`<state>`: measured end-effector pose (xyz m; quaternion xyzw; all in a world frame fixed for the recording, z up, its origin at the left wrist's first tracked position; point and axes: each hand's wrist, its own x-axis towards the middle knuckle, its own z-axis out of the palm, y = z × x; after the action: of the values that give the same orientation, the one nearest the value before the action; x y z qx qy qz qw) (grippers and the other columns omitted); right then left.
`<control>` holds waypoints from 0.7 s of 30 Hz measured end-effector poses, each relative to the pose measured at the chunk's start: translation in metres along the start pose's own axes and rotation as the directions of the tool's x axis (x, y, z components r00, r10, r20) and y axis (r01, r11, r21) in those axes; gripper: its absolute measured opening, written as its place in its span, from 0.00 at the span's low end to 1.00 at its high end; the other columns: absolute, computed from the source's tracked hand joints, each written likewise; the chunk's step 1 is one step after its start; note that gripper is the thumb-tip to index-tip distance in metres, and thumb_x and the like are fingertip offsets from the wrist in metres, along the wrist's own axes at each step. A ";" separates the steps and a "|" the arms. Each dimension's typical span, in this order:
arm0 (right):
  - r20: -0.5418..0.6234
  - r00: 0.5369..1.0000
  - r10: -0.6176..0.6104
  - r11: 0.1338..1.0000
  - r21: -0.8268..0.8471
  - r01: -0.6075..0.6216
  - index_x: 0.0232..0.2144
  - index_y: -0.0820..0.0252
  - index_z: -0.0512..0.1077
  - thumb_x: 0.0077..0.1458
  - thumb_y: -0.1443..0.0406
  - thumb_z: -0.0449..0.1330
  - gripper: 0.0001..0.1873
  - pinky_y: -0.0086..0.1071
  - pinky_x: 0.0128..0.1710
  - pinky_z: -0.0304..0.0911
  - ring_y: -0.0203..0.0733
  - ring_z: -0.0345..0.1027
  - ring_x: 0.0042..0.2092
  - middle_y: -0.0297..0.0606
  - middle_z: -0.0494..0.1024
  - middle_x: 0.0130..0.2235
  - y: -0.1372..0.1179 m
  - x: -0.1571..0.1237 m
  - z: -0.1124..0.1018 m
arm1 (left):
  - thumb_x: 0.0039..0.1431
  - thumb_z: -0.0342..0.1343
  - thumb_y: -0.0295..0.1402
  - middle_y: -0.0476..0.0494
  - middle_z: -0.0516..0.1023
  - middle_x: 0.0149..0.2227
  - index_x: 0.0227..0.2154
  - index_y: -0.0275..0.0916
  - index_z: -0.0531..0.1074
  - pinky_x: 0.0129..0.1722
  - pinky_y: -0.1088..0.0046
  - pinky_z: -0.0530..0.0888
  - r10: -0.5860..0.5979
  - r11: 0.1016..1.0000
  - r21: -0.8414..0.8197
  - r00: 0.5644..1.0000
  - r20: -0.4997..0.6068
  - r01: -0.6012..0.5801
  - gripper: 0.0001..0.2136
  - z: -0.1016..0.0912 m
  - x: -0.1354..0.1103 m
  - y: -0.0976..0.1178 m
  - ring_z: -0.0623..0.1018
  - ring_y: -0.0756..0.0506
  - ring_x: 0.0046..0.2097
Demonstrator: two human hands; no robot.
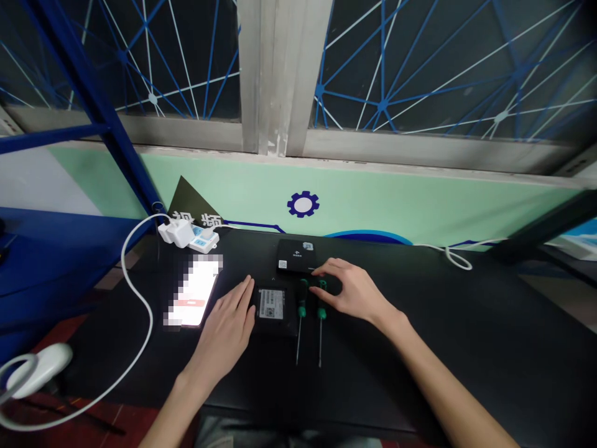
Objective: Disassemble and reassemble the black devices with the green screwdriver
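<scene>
On black desk, right hand over 2 screwdrivers (green handles)

two screwdrivers lie right of a flat electronic box on a desk, a smartphone to its left, a second box behind, a power strip beyond the phone.

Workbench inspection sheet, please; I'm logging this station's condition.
Surface: black tabletop, everything lying flat on it.
Job's things: labelled black box against the left hand; second black box beyond it; two green-handled screwdrivers under the right hand.
Clutter: phone, screen lit and blurred.
Hands: both bare, open, gripping nothing.
Cables: white cable curving off the table's left side; power strip at the far edge.
Surroundings: blue shelf frame, mint-green wall, meshed window.
</scene>
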<state>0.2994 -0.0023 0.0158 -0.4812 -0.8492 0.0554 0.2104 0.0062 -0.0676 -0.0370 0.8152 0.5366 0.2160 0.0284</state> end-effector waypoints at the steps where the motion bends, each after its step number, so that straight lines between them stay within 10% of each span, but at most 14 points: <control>1: 0.014 1.000 0.015 1.000 -0.015 -0.014 0.42 0.54 0.76 0.57 0.55 0.63 0.14 0.39 0.38 0.69 0.47 0.75 0.40 0.38 0.79 0.40 0.001 0.000 -0.001 | 0.73 0.38 0.36 0.40 0.59 0.69 0.70 0.42 0.47 0.61 0.59 0.67 0.001 1.000 0.013 1.000 -0.009 -0.001 0.25 0.001 0.000 0.000 0.64 0.42 0.66; 21: 0.083 0.995 -0.061 0.997 -0.037 0.064 0.49 0.58 0.76 0.45 0.44 0.70 0.34 0.48 0.45 0.67 0.54 0.67 0.44 0.44 0.76 0.42 -0.016 0.000 0.012 | 0.71 0.44 0.47 0.39 0.61 0.67 0.70 0.45 0.47 0.61 0.55 0.66 -0.032 0.998 -0.058 0.999 -0.007 0.031 0.29 -0.003 -0.002 -0.003 0.64 0.38 0.66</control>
<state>0.2815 -0.0094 0.0097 -0.4556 -0.8727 0.0517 0.1675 0.0021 -0.0689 -0.0354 0.8046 0.5431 0.2342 0.0533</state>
